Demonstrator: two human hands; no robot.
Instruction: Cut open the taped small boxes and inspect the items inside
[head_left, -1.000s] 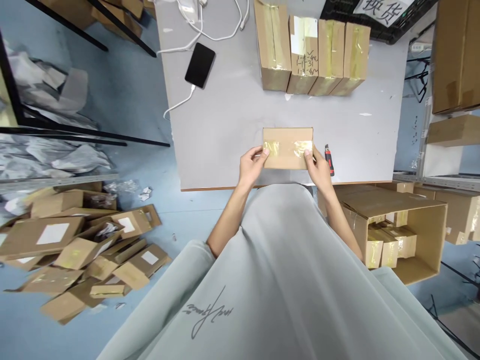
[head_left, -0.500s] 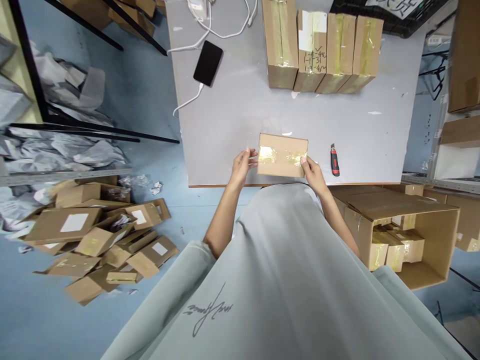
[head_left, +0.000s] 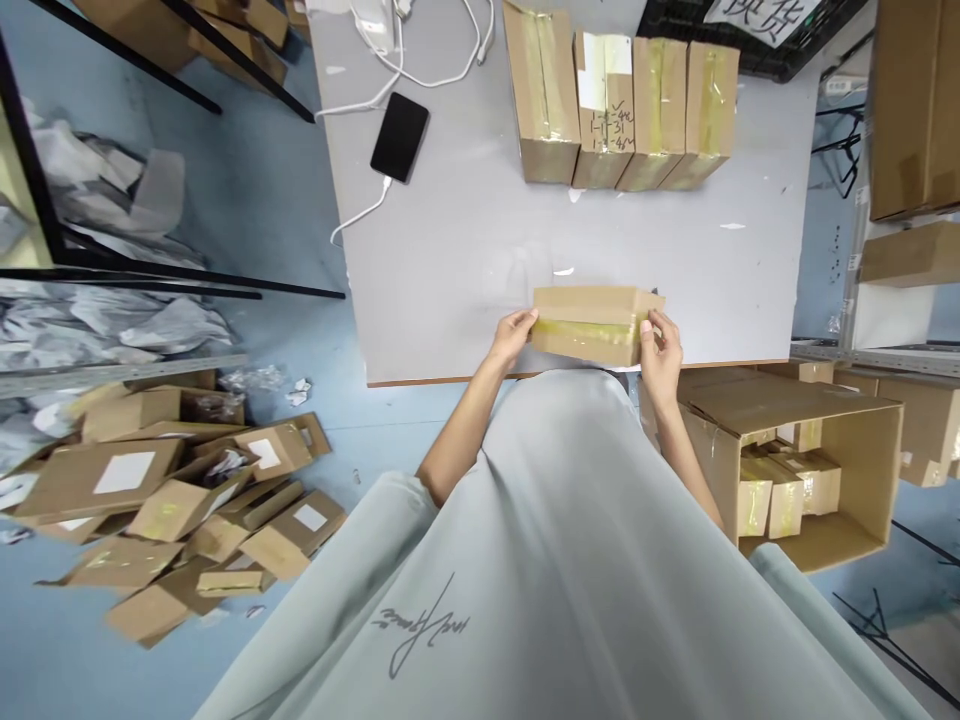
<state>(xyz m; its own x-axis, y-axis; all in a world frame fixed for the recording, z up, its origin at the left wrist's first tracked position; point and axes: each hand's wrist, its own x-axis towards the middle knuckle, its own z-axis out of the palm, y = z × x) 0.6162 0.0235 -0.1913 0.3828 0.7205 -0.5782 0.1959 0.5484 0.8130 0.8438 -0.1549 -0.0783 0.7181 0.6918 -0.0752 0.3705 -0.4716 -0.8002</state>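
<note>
A small brown cardboard box (head_left: 581, 325) with a strip of yellowish tape along one side is held between both hands, over the front edge of the grey table (head_left: 450, 260). My left hand (head_left: 514, 332) pinches its left end. On its right end, my right hand (head_left: 661, 350) grips with thumb and fingers. Most of the red and black utility knife (head_left: 655, 292) is hidden behind the box's right end; only a small dark tip shows there.
Several taped boxes (head_left: 615, 120) stand in a row at the back of the table. A black phone (head_left: 400, 138) on a white cable lies at left. A large open carton (head_left: 862, 480) holding small boxes is at right; discarded boxes (head_left: 225, 500) are heaped on the floor at left.
The box has been turned so that a long taped side shows, and it has moved right. My left hand, apart from it before, now grips its left end. The view has shifted slightly.
</note>
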